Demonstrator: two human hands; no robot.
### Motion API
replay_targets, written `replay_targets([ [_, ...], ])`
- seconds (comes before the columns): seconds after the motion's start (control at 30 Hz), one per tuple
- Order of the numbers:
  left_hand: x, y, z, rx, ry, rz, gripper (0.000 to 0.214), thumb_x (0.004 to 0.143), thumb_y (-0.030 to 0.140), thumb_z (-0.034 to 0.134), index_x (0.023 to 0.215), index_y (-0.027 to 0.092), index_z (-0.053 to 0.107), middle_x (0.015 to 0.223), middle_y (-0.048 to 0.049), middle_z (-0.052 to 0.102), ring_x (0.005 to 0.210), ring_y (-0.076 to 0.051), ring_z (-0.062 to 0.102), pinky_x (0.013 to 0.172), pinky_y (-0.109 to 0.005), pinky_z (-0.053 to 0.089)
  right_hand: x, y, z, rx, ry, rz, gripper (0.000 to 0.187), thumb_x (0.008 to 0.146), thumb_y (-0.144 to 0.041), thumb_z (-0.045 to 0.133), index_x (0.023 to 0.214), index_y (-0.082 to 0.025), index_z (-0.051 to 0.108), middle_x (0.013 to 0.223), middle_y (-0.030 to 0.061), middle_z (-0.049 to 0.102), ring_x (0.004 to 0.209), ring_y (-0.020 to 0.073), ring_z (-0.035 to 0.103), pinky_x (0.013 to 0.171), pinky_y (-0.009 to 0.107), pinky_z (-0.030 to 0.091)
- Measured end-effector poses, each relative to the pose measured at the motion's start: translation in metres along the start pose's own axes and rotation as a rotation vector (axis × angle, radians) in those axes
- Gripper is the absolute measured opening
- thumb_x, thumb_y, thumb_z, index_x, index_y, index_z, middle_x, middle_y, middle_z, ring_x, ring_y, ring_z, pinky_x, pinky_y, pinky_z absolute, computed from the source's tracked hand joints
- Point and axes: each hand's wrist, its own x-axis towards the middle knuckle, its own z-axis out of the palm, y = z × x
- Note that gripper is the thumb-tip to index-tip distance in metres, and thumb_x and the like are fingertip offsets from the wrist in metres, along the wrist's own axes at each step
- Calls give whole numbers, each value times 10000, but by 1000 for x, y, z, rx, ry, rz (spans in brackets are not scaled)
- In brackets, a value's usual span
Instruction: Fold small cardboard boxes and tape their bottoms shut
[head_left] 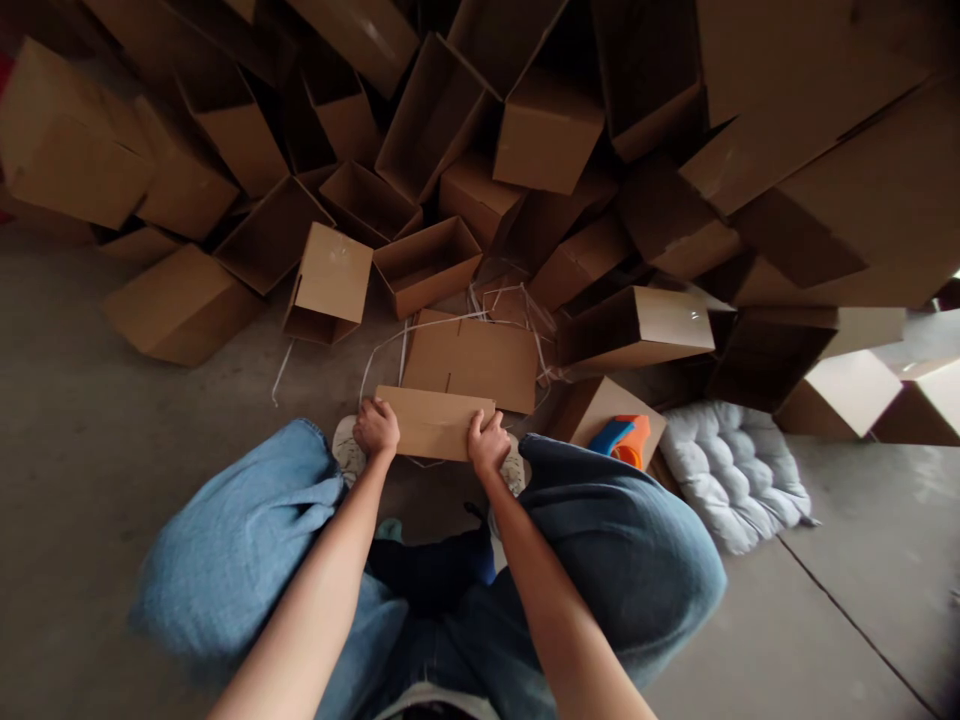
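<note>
A flat, folded cardboard box (pixel 435 420) lies across the floor just beyond my knees. My left hand (pixel 376 428) is closed on its left end. My right hand (pixel 487 442) is closed on its right end, fingers curled over the edge. Behind it a stack of flattened cardboard (pixel 472 358) rests on the floor, with white plastic strapping (pixel 390 345) looped around it. My legs in blue jeans (pixel 247 540) spread to both sides, and white shoes show under the hands.
A tall heap of assembled open cardboard boxes (pixel 547 130) fills the back and right. An orange and blue tape dispenser (pixel 624 438) sits on a box at my right knee. A grey tufted cushion (pixel 731 470) lies on the concrete floor (pixel 82 430).
</note>
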Motion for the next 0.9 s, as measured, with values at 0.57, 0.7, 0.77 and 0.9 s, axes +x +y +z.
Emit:
replay_targets([
  [0.57,-1,2,-5,-3,-4,16,409,1002,342,310,1012,130,659,933,-172,726,879,-294,705,720,-353,474,1,0,-1,0,-12,-1,428,1026,-474,289,1118,-133,531,891,142,727,834,272,716,659,294,436],
  [0.7,1,3,-11,-30,-49,42,400,999,319,316,1032,125,665,986,-181,724,939,-297,701,747,-351,480,0,-1,-1,13,-37,-6,439,1031,-463,276,1133,-116,525,918,159,731,856,271,719,683,295,450],
  [0.77,4,5,-15,-42,-72,53,409,999,319,311,1059,119,663,996,-187,725,956,-305,702,758,-358,485,1,-2,-2,23,-49,-5,446,1032,-460,270,1147,-108,519,935,168,733,869,274,721,698,301,461],
  [0.9,12,13,-21,-64,-126,43,453,996,336,303,1077,92,676,983,-215,728,967,-333,704,780,-392,501,9,-10,-11,58,-67,-6,458,1031,-454,288,1197,-86,505,982,197,729,912,283,722,756,322,486],
])
